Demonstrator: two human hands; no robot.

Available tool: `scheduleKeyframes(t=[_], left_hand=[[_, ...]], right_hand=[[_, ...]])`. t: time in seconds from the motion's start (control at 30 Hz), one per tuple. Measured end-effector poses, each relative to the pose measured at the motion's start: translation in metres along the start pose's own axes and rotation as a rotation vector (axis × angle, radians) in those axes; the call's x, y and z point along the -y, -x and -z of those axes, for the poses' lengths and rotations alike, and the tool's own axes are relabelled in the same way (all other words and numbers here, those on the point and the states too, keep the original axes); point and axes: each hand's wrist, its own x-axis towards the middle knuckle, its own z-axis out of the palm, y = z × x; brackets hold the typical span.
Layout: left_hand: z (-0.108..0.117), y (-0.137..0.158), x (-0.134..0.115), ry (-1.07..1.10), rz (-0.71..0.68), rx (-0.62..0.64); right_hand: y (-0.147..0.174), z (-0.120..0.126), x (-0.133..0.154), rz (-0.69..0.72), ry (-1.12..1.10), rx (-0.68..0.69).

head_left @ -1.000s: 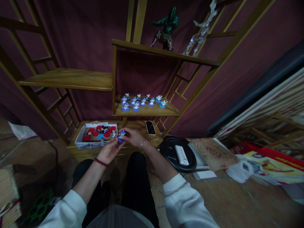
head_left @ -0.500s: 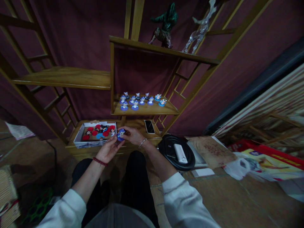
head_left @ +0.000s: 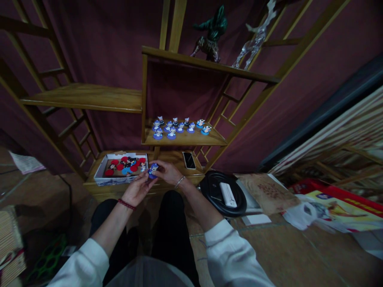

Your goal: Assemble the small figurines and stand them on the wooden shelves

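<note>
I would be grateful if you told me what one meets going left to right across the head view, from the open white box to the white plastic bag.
Open white box → held purple figurine → right hand → phone → black round object → white plastic bag.

The left hand (head_left: 136, 192) and the right hand (head_left: 168, 173) hold together one small purple figure (head_left: 153, 170). Near the left hand, on the lower shelf (head_left: 173, 157), there is a white box (head_left: 112, 182) with red and blue pieces (head_left: 126, 170) inside. A phone (head_left: 188, 160) lies on the same shelf. On the shelf above (head_left: 191, 140) stand several small figures (head_left: 171, 134), and higher, a green statue (head_left: 213, 32).
</note>
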Motion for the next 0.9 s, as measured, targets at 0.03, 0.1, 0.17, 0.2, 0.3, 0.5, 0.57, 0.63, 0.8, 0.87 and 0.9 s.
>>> scheduleKeyframes(t=[0.03,0.1,0.17,0.2,0.3,0.5,0.57,0.63,0.8,0.87,0.9], left_hand=[[0.0,0.0,0.0,0.007,0.003,-0.007],[-0.001,0.001,-0.001,0.014,0.006,-0.008],[-0.001,0.001,-0.003,0.008,0.001,0.006],[-0.002,0.001,-0.004,0.001,-0.004,0.016],[-0.003,0.0,-0.007,-0.011,-0.013,0.03],[-0.005,-0.002,-0.007,-0.008,-0.016,-0.015],[-0.005,-0.003,-0.007,-0.009,-0.014,-0.021],[-0.005,-0.005,-0.006,-0.013,-0.007,-0.024],[-0.008,-0.009,-0.005,-0.012,0.003,-0.024],[-0.01,-0.01,-0.004,-0.01,0.001,-0.033],[-0.01,-0.011,-0.004,-0.01,0.0,-0.039]], right_hand=[[0.0,0.0,0.0,0.003,-0.014,-0.003],[0.0,-0.001,-0.002,0.002,-0.04,-0.017],[-0.001,-0.002,-0.003,-0.008,-0.062,-0.031],[-0.002,-0.002,-0.003,-0.013,-0.069,-0.037],[-0.004,-0.002,-0.004,-0.028,-0.085,-0.046],[-0.003,-0.004,-0.005,-0.07,-0.106,-0.032],[-0.002,-0.004,-0.006,-0.076,-0.087,-0.033],[-0.001,-0.003,-0.008,-0.066,-0.067,-0.037],[0.0,-0.002,-0.011,-0.039,-0.017,-0.064],[0.001,-0.001,-0.011,-0.041,-0.01,-0.08],[0.002,-0.001,-0.011,-0.04,-0.015,-0.089]])
